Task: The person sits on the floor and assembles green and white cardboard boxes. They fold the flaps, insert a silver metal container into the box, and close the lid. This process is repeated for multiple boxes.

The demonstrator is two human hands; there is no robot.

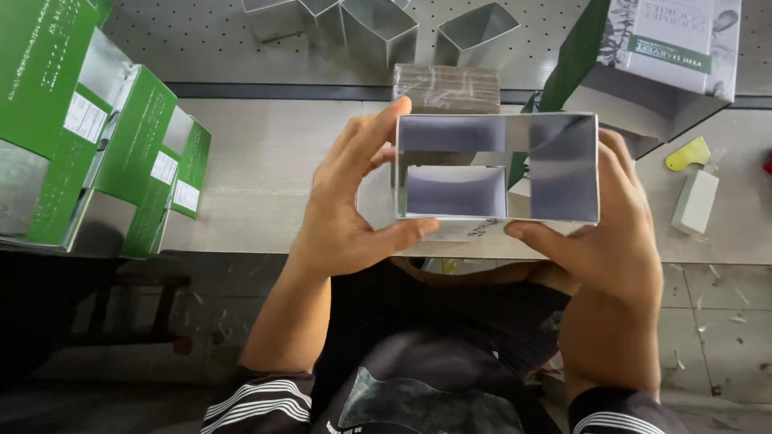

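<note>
I hold an open box point(555, 165) with a shiny silver inside up in front of me, its open end facing the camera. My left hand point(350, 205) grips its left side, thumb under the bottom edge and fingers along the left wall. The box's right side rests in my right hand point(607, 233), whose thumb presses under the lower right corner. A flap is folded inside the box at the lower left.
Green and silver boxes point(121, 153) stand stacked at the left of the pale table point(265, 169). A flat stack of silver card point(446, 87) lies behind the held box. A large green and white box point(659, 56), a yellow scraper point(689, 154) and a white block point(696, 201) are at the right.
</note>
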